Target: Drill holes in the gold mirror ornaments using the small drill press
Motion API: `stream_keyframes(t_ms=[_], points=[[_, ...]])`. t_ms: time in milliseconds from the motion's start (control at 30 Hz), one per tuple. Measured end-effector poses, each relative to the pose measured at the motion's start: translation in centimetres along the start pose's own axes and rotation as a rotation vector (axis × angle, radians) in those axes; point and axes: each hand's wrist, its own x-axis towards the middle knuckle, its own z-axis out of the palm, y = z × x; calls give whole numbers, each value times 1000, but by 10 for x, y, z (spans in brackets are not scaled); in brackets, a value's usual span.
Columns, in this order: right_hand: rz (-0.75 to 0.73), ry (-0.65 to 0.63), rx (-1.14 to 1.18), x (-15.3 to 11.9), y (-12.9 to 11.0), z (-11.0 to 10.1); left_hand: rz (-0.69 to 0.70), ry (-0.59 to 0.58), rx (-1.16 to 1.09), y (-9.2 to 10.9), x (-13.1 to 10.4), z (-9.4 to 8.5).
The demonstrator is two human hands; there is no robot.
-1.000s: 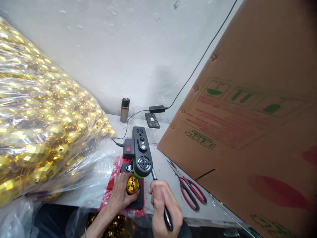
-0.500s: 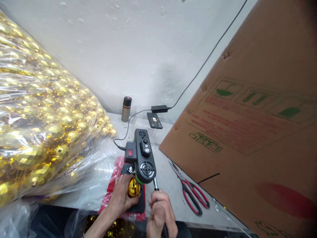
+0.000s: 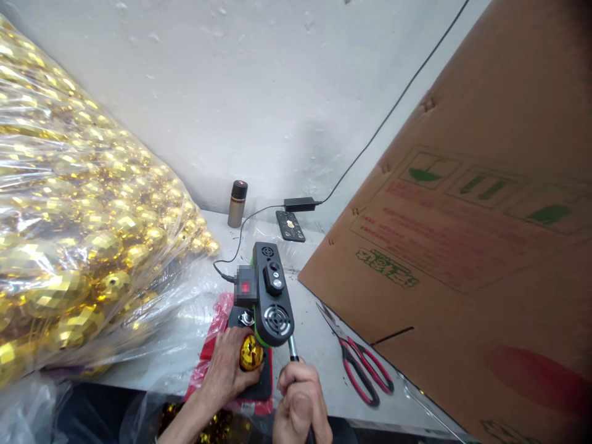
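Note:
My left hand (image 3: 224, 365) is closed round a small gold faceted ball (image 3: 251, 353), fingers behind it and thumb in front. Under the ball lies a black base plate (image 3: 259, 390), set on a red plastic sheet (image 3: 203, 364). My right hand (image 3: 303, 398) is wrapped round a lever handle, its metal rod (image 3: 293, 348) showing above the fist. The rod runs up beside a black machine head (image 3: 272, 296) with round grilles and a green edge. This head stands just above and beyond the ball, and what lies beneath it is hidden.
A big clear bag of gold balls (image 3: 92, 246) fills the left. Red-and-black scissors (image 3: 361, 364) lie beside a large cardboard box (image 3: 444, 246). Toward the wall are a cylindrical bottle (image 3: 237, 203), a phone (image 3: 290, 226) and a power adapter (image 3: 300, 204) with its cable.
The whole view has shifted slightly. Both hands keep their grips, and the ball and lever look almost unchanged in place.

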Motion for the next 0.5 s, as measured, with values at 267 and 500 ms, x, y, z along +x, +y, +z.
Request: stream_keyframes(t_ms=[267,500], points=[[-15,39,-35,-3,2,3,2,-7,-2,3,2,-4],[-14,18,-25,-3,3,2,-12,-44,17,8,3,-8]])
